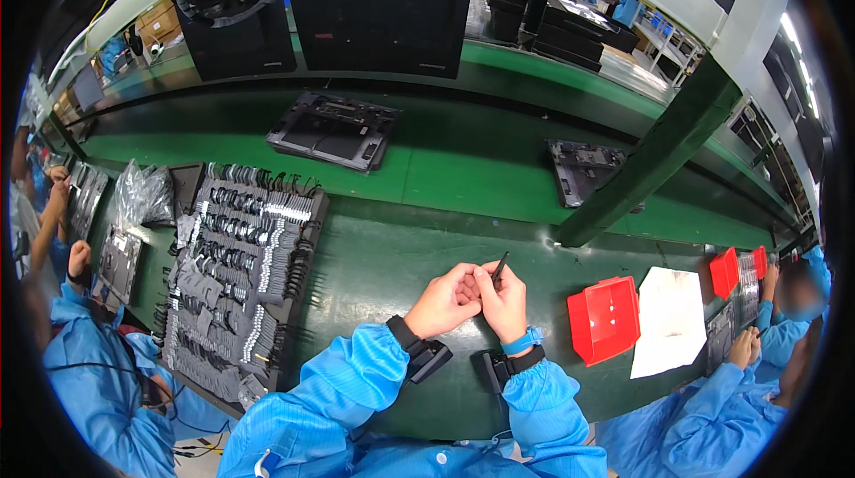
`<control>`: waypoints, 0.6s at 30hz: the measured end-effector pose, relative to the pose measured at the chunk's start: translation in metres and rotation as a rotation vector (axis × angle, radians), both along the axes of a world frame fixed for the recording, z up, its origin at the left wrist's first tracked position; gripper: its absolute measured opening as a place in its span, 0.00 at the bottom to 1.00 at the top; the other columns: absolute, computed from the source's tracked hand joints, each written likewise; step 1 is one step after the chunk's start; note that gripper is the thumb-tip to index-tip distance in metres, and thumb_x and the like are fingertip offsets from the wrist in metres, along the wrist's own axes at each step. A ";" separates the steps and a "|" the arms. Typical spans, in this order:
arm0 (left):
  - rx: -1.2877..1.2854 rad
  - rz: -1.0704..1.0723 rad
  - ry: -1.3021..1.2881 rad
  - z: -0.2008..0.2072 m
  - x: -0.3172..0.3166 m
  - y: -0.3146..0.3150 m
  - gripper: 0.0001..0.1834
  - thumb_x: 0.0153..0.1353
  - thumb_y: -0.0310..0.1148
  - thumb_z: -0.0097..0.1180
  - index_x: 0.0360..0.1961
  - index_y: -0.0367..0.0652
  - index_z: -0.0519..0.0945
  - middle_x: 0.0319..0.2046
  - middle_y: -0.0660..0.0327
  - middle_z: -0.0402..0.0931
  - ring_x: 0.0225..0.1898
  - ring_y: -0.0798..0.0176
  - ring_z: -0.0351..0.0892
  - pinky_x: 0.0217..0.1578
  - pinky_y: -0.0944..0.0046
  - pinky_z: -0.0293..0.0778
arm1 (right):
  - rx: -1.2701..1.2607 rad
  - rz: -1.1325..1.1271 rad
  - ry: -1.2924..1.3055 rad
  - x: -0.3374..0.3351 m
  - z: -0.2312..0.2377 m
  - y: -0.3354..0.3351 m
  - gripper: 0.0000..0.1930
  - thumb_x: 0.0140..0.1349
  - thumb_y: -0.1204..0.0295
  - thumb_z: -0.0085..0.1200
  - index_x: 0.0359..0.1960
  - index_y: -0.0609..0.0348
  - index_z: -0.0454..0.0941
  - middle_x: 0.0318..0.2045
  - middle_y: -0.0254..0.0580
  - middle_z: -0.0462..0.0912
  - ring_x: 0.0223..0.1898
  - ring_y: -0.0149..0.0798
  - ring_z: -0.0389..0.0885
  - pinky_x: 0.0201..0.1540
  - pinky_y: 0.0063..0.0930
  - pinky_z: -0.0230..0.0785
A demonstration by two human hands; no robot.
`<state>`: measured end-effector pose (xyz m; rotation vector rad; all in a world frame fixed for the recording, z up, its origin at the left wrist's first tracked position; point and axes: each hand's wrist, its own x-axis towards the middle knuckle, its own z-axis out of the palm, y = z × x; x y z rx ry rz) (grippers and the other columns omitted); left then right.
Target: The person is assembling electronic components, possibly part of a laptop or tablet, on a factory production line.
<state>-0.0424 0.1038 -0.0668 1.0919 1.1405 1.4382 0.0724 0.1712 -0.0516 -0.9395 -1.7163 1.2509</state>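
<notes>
My right hand (pixel 505 304) is closed round a thin black pen-like tool (pixel 501 263), whose end sticks up past the fingers; its exact kind cannot be made out. Close against it, my left hand (pixel 442 302) has its fingers curled and pinched together. Whatever lies between those fingertips is hidden or too small to name. Both hands are held above the green worktable (pixel 383 251). To their left stands a dark tray (pixel 313 238) packed with rows of small grey and silver parts with black leads. A red bin (pixel 606 320) stands to the right of my right hand.
A white sheet (pixel 670 322) lies beside the red bin. Beyond the table, a green conveyor carries open laptop bases (pixel 334 131), another (pixel 583 171) further right. A slanted dark green post (pixel 655 153) rises at the right. Clear plastic bags (pixel 142 193) lie far left. Co-workers sit at both sides.
</notes>
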 end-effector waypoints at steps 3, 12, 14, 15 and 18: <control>-0.011 0.000 -0.002 0.000 -0.001 0.000 0.22 0.54 0.21 0.59 0.49 0.37 0.68 0.33 0.65 0.74 0.34 0.73 0.75 0.36 0.71 0.75 | 0.007 -0.002 0.008 0.000 0.001 0.000 0.09 0.62 0.70 0.57 0.32 0.64 0.77 0.20 0.31 0.77 0.22 0.20 0.70 0.25 0.19 0.65; -0.002 0.000 0.002 0.000 0.000 0.000 0.22 0.54 0.21 0.59 0.49 0.37 0.68 0.33 0.65 0.74 0.33 0.73 0.75 0.36 0.71 0.75 | 0.015 0.000 -0.033 0.000 0.004 0.000 0.08 0.61 0.70 0.56 0.32 0.64 0.77 0.20 0.32 0.77 0.23 0.21 0.71 0.26 0.20 0.66; -0.005 0.005 0.002 0.001 0.000 0.000 0.22 0.54 0.21 0.59 0.49 0.37 0.68 0.33 0.64 0.74 0.33 0.73 0.75 0.36 0.71 0.75 | 0.012 -0.001 -0.039 0.001 0.004 0.000 0.08 0.61 0.70 0.56 0.32 0.64 0.77 0.20 0.32 0.78 0.23 0.21 0.71 0.26 0.20 0.66; -0.004 0.005 0.002 0.001 0.000 0.000 0.22 0.54 0.21 0.59 0.49 0.37 0.68 0.33 0.64 0.74 0.33 0.73 0.75 0.36 0.71 0.75 | 0.010 -0.004 -0.045 0.001 0.004 0.000 0.09 0.61 0.70 0.57 0.32 0.65 0.77 0.20 0.32 0.78 0.23 0.21 0.71 0.26 0.20 0.66; 0.003 0.007 0.007 0.001 0.000 0.000 0.22 0.53 0.21 0.59 0.50 0.36 0.68 0.33 0.64 0.75 0.33 0.73 0.75 0.37 0.71 0.75 | 0.011 -0.004 -0.030 0.001 0.004 0.000 0.09 0.61 0.70 0.57 0.32 0.65 0.77 0.20 0.32 0.77 0.23 0.21 0.71 0.26 0.20 0.66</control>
